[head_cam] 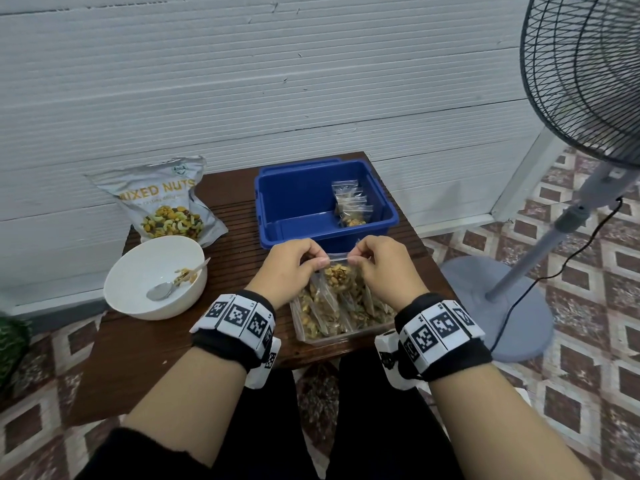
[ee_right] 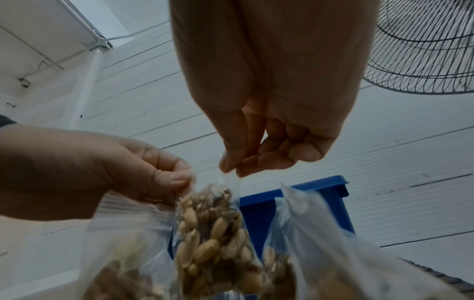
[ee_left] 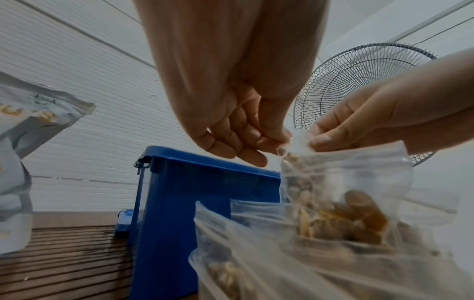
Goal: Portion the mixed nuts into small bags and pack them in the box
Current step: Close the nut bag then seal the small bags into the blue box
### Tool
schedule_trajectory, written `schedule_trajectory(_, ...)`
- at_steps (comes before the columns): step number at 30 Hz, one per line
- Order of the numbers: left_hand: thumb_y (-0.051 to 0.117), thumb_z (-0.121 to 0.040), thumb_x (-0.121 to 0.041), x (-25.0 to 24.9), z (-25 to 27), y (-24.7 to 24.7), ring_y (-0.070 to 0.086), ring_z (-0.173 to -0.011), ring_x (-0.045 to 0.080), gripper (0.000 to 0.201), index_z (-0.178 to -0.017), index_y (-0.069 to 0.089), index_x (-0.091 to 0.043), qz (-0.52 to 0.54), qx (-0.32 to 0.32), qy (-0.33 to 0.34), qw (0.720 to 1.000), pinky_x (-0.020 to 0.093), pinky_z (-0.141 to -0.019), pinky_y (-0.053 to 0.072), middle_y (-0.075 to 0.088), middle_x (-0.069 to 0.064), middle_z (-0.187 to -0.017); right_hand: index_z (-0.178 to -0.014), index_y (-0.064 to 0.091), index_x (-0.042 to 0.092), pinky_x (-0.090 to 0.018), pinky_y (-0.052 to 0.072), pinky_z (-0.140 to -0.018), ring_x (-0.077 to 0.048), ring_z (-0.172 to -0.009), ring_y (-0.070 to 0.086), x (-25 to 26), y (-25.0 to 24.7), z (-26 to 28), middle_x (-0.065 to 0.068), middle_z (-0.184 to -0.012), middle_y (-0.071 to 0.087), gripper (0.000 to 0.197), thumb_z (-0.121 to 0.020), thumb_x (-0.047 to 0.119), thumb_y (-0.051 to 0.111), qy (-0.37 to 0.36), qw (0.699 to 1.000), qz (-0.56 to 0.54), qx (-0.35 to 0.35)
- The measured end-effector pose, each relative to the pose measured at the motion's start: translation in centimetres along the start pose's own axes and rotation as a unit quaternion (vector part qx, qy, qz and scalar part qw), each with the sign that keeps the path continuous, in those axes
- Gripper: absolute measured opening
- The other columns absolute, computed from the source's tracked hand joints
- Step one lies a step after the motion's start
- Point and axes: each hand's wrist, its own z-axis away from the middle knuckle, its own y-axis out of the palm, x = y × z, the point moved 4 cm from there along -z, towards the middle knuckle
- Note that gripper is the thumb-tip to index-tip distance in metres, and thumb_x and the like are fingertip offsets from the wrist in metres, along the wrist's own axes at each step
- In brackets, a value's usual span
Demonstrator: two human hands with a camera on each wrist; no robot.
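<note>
Both hands hold one small clear bag of nuts (head_cam: 337, 277) by its top strip, just above a clear tray (head_cam: 311, 336) packed with several filled bags. My left hand (head_cam: 294, 263) pinches the strip's left end and my right hand (head_cam: 375, 261) pinches its right end. The left wrist view shows the bag (ee_left: 341, 203) under my left hand (ee_left: 269, 140). In the right wrist view the bag (ee_right: 212, 229) hangs below my right hand (ee_right: 231, 168). Behind stands the blue box (head_cam: 304, 188) with several filled bags (head_cam: 351, 204) stacked at its right side.
A white bowl (head_cam: 145, 271) holding a spoon (head_cam: 166, 289) and a few nuts sits at the left of the wooden table (head_cam: 228, 206). The mixed nuts pouch (head_cam: 166, 202) leans on the wall behind it. A standing fan (head_cam: 585, 81) is at the right, off the table.
</note>
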Motion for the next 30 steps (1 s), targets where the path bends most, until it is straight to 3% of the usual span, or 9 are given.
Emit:
schedule_trajectory(6, 0.065, -0.089, -0.017, 0.37, 0.22, -0.33, 0.057, -0.073, -0.013, 0.006, -0.087, 0.062, -0.022, 0.041, -0.012, -0.013, 0.999, 0.003, -0.067, 0.04, 0.065, -0.012, -0.082, -0.083, 0.062, 0.017, -0.02, 0.039, -0.076, -0.009, -0.085, 0.055, -0.1, -0.03, -0.1, 0.004, -0.089, 0.063, 0.007, -0.09, 0.016, 0.061, 0.016, 1.0, -0.027, -0.001)
schedule_trajectory(10, 0.063, -0.091, -0.018, 0.27, 0.31, -0.37, 0.055, -0.072, -0.008, 0.008, -0.084, 0.061, -0.021, 0.007, -0.015, 0.0, 1.0, 0.003, -0.066, 0.038, 0.063, -0.012, -0.081, -0.081, 0.059, 0.017, -0.019, 0.036, -0.074, -0.008, -0.083, 0.053, -0.15, -0.03, -0.14, 0.006, -0.084, 0.059, 0.01, -0.09, 0.016, 0.062, 0.008, 1.0, -0.01, -0.002)
schedule_trajectory(17, 0.065, -0.089, -0.017, -0.07, 0.21, -0.47, 0.053, -0.076, -0.006, 0.009, -0.083, 0.061, -0.021, -0.015, -0.023, 0.033, 0.999, 0.002, -0.069, 0.036, 0.059, -0.016, -0.08, -0.076, 0.051, 0.027, -0.04, 0.042, -0.088, -0.018, -0.09, 0.05, -0.13, 0.36, -0.57, 0.003, -0.088, 0.056, 0.018, -0.087, 0.019, 0.063, -0.024, 0.999, 0.038, -0.004)
schedule_trajectory(20, 0.064, -0.089, -0.017, -0.2, 0.11, -0.64, 0.053, -0.078, -0.007, 0.007, -0.084, 0.061, -0.02, -0.009, -0.024, 0.045, 0.999, 0.002, -0.07, 0.035, 0.06, -0.014, -0.082, -0.083, 0.054, 0.031, -0.037, 0.039, -0.091, -0.017, -0.096, 0.049, 0.14, 0.34, -0.49, 0.004, -0.094, 0.057, 0.012, -0.086, 0.029, 0.065, -0.04, 0.999, 0.035, 0.002)
schedule_trajectory(26, 0.067, -0.087, -0.015, -0.23, 0.08, -0.26, 0.053, -0.083, -0.004, 0.009, -0.089, 0.063, -0.023, -0.006, -0.007, 0.068, 0.998, 0.004, -0.074, 0.035, 0.06, -0.007, -0.089, -0.074, 0.054, 0.025, -0.041, 0.04, -0.087, -0.013, -0.085, 0.045, 0.35, 0.35, -0.41, 0.008, -0.08, 0.05, 0.019, -0.084, 0.016, 0.068, -0.062, 0.997, 0.03, -0.023)
schedule_trajectory(30, 0.069, -0.085, -0.015, -0.03, 0.05, -0.19, 0.053, -0.081, 0.0, 0.014, -0.082, 0.061, -0.026, -0.017, -0.029, 0.066, 0.997, 0.006, -0.073, 0.036, 0.059, -0.008, -0.085, -0.076, 0.056, 0.03, -0.04, 0.04, -0.087, -0.014, -0.088, 0.049, 0.47, 0.59, -0.18, 0.007, -0.082, 0.055, 0.016, -0.083, 0.024, 0.069, -0.067, 0.998, 0.012, -0.014)
